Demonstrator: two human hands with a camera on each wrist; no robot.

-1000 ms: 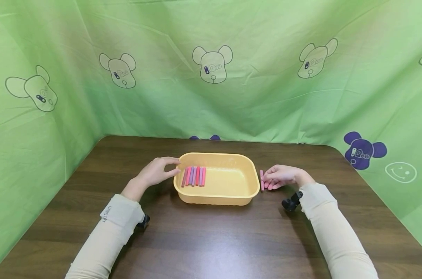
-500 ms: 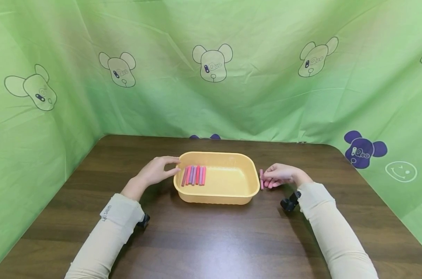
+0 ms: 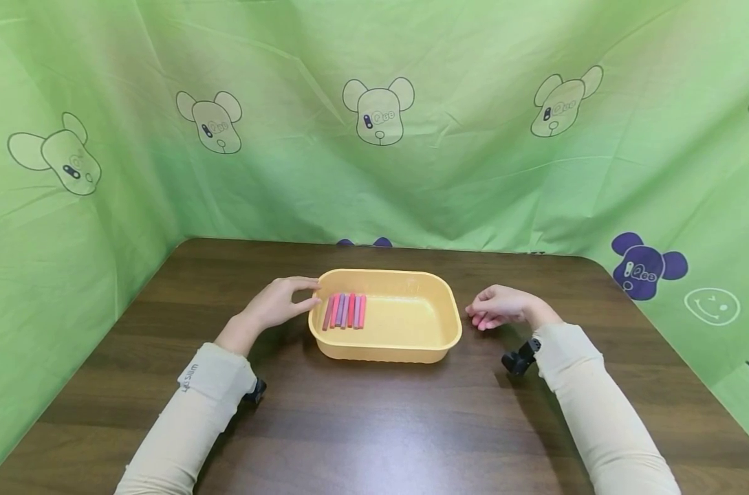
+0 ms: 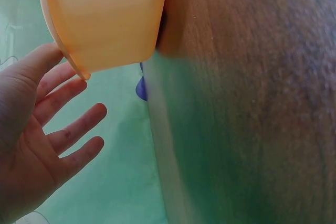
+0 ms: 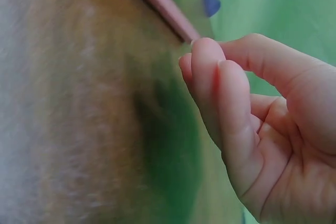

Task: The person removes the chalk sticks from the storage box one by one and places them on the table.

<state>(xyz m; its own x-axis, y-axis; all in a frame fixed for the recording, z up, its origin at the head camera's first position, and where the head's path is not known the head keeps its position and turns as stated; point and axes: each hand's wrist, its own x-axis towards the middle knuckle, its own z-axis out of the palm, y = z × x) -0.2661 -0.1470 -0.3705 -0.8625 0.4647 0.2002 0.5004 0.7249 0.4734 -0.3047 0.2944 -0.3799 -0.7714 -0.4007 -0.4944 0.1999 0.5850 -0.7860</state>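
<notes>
A pale yellow plastic tray (image 3: 411, 320) stands on the table. At its left end lies a row of several slim pink, red and purple sticks (image 3: 351, 311). My left hand (image 3: 276, 302) touches the tray's left rim with thumb and fingertips; in the left wrist view the outer fingers (image 4: 84, 129) stretch out free of it. To the right of the tray, my right hand (image 3: 500, 306) has its fingertips bunched together. The right wrist view shows a similar pink stick (image 5: 164, 4) with one end at those fingertips, where it appears pinched. From the head view that stick cannot be made out.
The dark wood table (image 3: 374, 419) ends at a green printed cloth (image 3: 275, 192) behind and on both sides. Each wrist carries a small black camera (image 3: 521, 357). Bare tabletop lies in front of the tray.
My right hand has shifted slightly up and away from the tray. The pink stick, visible at its fingertips before, has dropped out of sight in the head view. My left hand stays put.
</notes>
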